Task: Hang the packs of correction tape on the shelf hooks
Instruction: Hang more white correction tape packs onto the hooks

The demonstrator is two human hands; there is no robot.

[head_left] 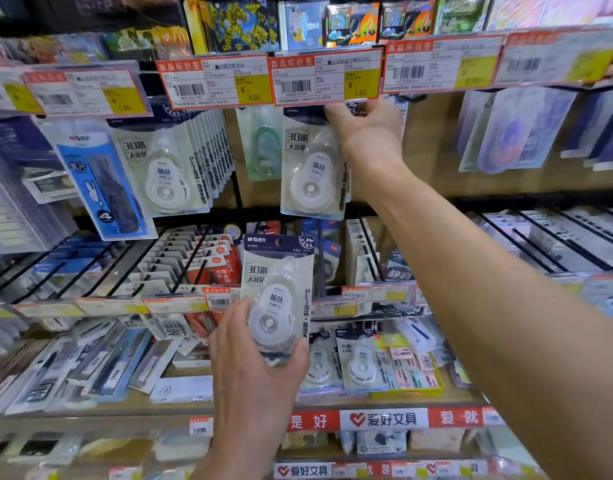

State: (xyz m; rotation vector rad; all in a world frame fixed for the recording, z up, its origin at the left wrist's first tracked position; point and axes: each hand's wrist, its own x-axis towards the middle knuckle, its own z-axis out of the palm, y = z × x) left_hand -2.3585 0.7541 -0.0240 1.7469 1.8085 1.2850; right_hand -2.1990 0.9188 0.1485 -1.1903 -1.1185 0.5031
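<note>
White correction tape pack (308, 174) at upper centre, pinched by the right hand (367, 133), seems nearly hung, while the left hand (260, 372) grips a second pack (277, 282) not yet hung

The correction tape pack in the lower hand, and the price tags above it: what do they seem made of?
The pack in the left hand looks like a clear, glossy plastic blister on printed card: highlights glint on the dome and the white dispenser shows through. The price tags seem to be printed paper behind shiny clear plastic holders, judging by the glare, though that is uncertain.
</note>
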